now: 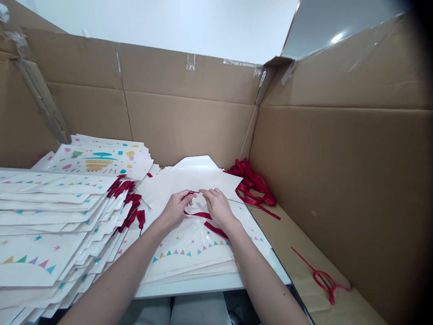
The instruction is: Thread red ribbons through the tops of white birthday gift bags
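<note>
My left hand (178,206) and my right hand (216,205) face each other above a white printed sheet (189,178) in the middle. Their fingertips are pinched on a dark red ribbon (199,214); a small stretch of it shows between them. One length of the ribbon curves below my left hand, and a loose tail lies under my right wrist. Coloured pennants and stars decorate the lower part of the sheets. Just how the ribbon runs through the fingers is too small to make out.
On the left stands a tall stack of printed white sheets (40,253) with red ribbon bows (130,203) along its edge. A heap of red ribbon (252,183) lies at the back right. A red ribbon loop (324,280) rests lower right. Cardboard walls (189,117) enclose the table.
</note>
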A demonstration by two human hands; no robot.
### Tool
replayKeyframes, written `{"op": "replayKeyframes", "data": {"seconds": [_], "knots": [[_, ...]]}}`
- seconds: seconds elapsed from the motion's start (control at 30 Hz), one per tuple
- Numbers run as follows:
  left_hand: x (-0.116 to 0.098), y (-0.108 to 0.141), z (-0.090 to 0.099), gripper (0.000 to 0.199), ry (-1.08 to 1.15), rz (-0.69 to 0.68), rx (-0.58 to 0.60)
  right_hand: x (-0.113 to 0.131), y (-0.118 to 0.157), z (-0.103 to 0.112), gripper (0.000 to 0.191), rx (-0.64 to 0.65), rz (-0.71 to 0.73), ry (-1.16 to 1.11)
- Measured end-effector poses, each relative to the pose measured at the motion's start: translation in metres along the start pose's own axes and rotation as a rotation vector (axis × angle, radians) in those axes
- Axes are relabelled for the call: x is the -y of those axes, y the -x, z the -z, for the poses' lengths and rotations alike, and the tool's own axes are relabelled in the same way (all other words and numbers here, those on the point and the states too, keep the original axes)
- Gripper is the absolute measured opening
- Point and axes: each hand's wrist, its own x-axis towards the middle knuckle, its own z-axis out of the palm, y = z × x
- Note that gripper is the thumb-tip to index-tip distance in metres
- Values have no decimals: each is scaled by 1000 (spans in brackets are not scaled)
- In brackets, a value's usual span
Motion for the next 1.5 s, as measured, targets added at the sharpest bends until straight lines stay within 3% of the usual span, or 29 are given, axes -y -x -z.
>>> {"op": "replayKeyframes", "data": {"seconds": [0.23,0.37,0.47,0.57,0.77,1.1,1.27,1.4,1.5], "knots": [[4,-3,0,36,-14,-19,3,1,-1,-3,39,54,-18,-1],[-1,0,-1,23,96,23,41,2,1,-3,38,64,-5,-5],[-5,3,1,41,143,85,75,3,2,-5,35,84,-5,-3],[-7,3,5,41,35,47,58,3,2,-5,36,101,-4,-5],[-9,1,13,19,-173,-54,96,4,2,-5,39,125,6,-10],[-1,-4,22,43,-261,-83,-26,3,2,-6,41,109,10,-75],[5,-5,26,25,-363,-119,12,4,3,-4,41,119,1,-101],[6,-8,26,27,-399,-220,39,4,3,-6,37,93,4,-128],[6,-8,25,25,-344,-190,32,3,3,-8,33,47,3,-185]]}}
